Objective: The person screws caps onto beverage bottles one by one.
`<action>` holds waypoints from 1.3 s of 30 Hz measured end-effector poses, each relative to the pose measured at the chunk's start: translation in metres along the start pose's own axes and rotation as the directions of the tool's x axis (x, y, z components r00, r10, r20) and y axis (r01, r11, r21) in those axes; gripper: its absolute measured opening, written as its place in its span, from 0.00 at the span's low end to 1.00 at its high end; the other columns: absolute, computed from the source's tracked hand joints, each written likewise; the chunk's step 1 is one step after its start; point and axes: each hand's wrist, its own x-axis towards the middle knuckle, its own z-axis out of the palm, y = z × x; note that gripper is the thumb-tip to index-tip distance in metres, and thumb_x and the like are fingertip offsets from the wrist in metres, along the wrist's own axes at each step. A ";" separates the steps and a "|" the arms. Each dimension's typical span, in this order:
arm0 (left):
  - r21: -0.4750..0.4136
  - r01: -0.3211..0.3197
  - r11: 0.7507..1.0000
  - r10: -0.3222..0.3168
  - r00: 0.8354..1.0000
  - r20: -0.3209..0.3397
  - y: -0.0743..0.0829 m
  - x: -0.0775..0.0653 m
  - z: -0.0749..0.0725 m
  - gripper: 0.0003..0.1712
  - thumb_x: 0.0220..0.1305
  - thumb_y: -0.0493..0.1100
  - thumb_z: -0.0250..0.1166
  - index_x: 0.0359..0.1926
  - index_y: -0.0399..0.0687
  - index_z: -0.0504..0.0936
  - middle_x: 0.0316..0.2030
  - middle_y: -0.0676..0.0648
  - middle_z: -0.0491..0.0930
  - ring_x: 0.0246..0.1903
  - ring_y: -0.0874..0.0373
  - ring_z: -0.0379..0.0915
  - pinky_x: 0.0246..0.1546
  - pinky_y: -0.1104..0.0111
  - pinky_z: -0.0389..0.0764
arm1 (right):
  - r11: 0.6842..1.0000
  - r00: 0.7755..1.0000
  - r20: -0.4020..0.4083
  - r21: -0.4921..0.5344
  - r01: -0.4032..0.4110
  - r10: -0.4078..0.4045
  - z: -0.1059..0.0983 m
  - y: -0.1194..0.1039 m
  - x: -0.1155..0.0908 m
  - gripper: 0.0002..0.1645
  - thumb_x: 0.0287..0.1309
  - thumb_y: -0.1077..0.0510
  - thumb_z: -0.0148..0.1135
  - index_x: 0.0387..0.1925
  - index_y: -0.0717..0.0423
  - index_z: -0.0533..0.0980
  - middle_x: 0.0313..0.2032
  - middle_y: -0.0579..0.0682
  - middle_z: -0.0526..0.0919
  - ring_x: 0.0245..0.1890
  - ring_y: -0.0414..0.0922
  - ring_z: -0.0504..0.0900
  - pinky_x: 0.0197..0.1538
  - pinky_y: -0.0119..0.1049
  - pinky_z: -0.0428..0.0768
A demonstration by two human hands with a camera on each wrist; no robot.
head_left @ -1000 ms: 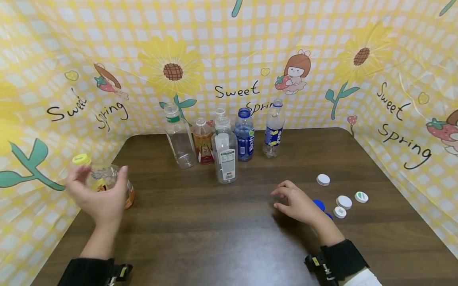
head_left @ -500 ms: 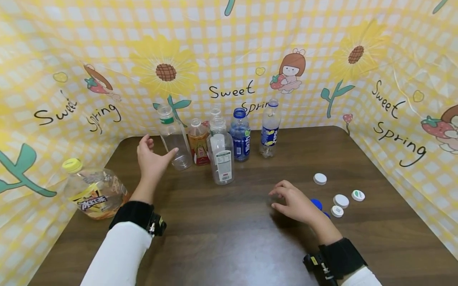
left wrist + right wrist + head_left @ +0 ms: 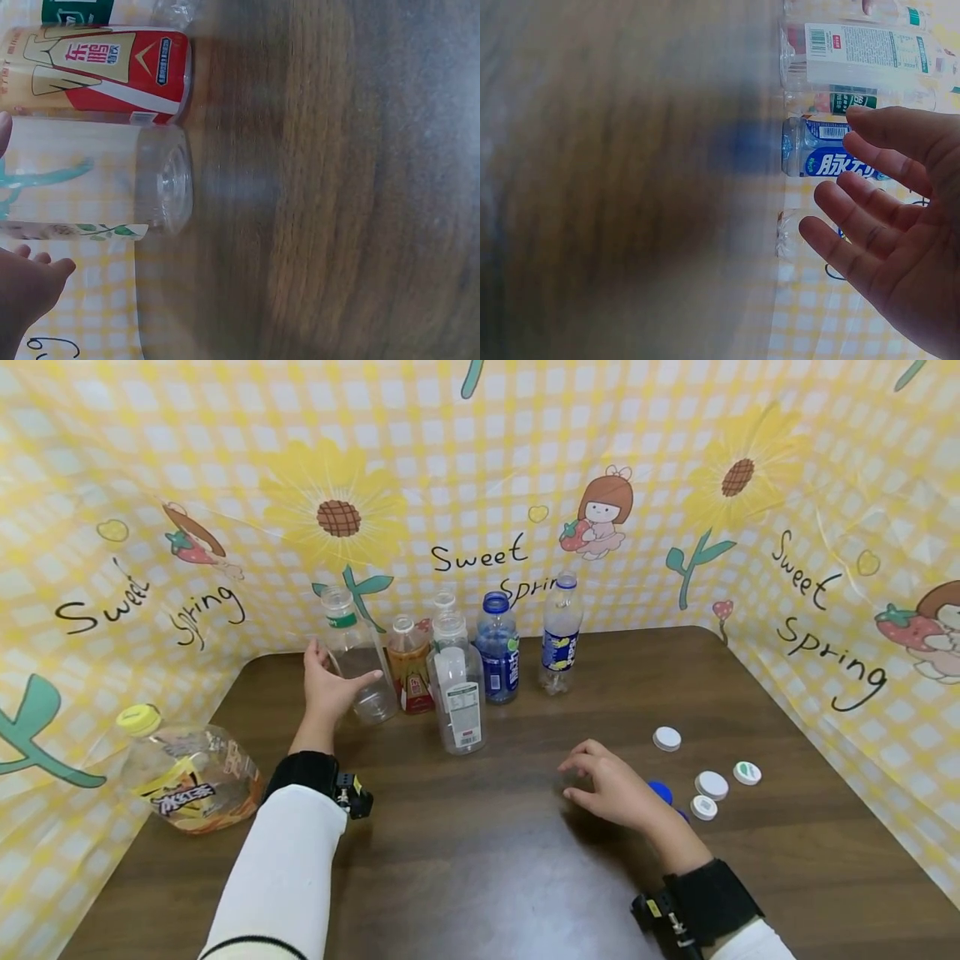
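My left hand is spread around a tall clear bottle with a green neck ring, thumb in front of it and fingers at its left side. In the left wrist view, the fingers stand a little apart from the wall of this uncapped bottle. Over the table at the right, my right hand hovers with loosely bent fingers and holds nothing. A large jug-like bottle with a yellow cap leans at the left, by my left forearm.
Right of the clear bottle stand a red-and-orange-labelled bottle, a flat clear bottle with another behind it, a blue bottle and a lemon-labelled bottle. Several white caps and blue caps lie beside my right hand.
My left hand has let go of the yellow-capped bottle and moved right and forward to the tall clear bottle. The right hand stays where it was.
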 end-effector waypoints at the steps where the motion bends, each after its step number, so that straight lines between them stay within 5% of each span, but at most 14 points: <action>1: -0.009 -0.006 1.000 0.006 1.000 0.003 -0.001 0.001 0.001 0.67 0.52 0.44 0.76 0.77 0.52 0.34 0.76 0.42 0.41 0.74 0.48 0.38 0.70 0.58 0.52 | 1.000 1.000 0.000 -0.001 0.001 -0.001 0.000 0.000 -0.001 0.15 0.56 0.62 0.69 0.46 0.60 0.81 0.46 0.52 0.74 0.40 0.47 0.76 0.39 0.39 0.76; 12: 0.026 -0.023 0.999 0.023 0.999 -0.028 0.000 0.003 0.004 0.60 0.49 0.41 0.78 0.75 0.48 0.48 0.66 0.39 0.59 0.63 0.48 0.56 0.65 0.57 0.63 | 1.000 1.000 -0.003 -0.003 -0.003 0.003 0.001 -0.001 -0.003 0.15 0.55 0.63 0.69 0.46 0.61 0.81 0.46 0.52 0.74 0.40 0.47 0.76 0.40 0.39 0.77; 31: 0.084 -0.028 0.996 0.037 0.993 -0.114 0.000 -0.008 -0.006 0.57 0.48 0.48 0.79 0.72 0.47 0.53 0.56 0.43 0.65 0.52 0.52 0.60 0.54 0.60 0.68 | 1.000 1.000 -0.008 -0.001 0.004 -0.004 -0.001 -0.002 -0.002 0.15 0.55 0.63 0.70 0.45 0.61 0.81 0.45 0.52 0.74 0.39 0.48 0.76 0.39 0.38 0.76; 39: 0.070 -0.084 0.994 0.090 0.993 -0.076 0.003 -0.026 -0.006 0.57 0.46 0.48 0.80 0.71 0.48 0.53 0.59 0.41 0.64 0.56 0.49 0.60 0.56 0.57 0.69 | 1.000 1.000 -0.013 -0.014 0.008 -0.009 -0.002 0.000 -0.004 0.15 0.55 0.62 0.70 0.45 0.60 0.81 0.46 0.52 0.74 0.39 0.46 0.75 0.38 0.37 0.76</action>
